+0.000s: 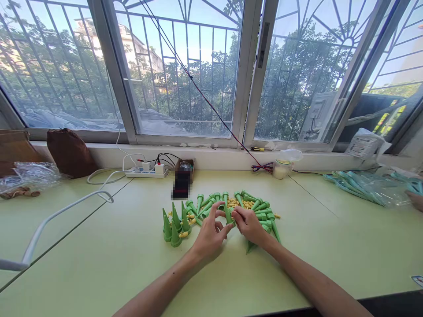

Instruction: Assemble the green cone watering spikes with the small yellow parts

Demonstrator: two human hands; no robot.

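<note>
My left hand point(211, 231) holds a green cone point(228, 214) between its thumb and fingers, the cone's wide end low and toward my right hand. The fingers of my right hand point(247, 224) are pinched together at the cone's wide end; what they hold, if anything, is hidden. Behind and to the right of both hands lie many green cones point(275, 230) around a pile of small yellow pieces point(247, 204). Several green cones point(175, 237) stand upright to the left, with yellow pieces point(183, 234) at their sides.
A power strip point(145, 172), a small box point(190, 166) and a lidded jar point(282, 168) stand along the windowsill. A white cable point(66, 211) crosses the left side. Teal strips point(360, 187) lie at right, near a person's hand point(414, 199).
</note>
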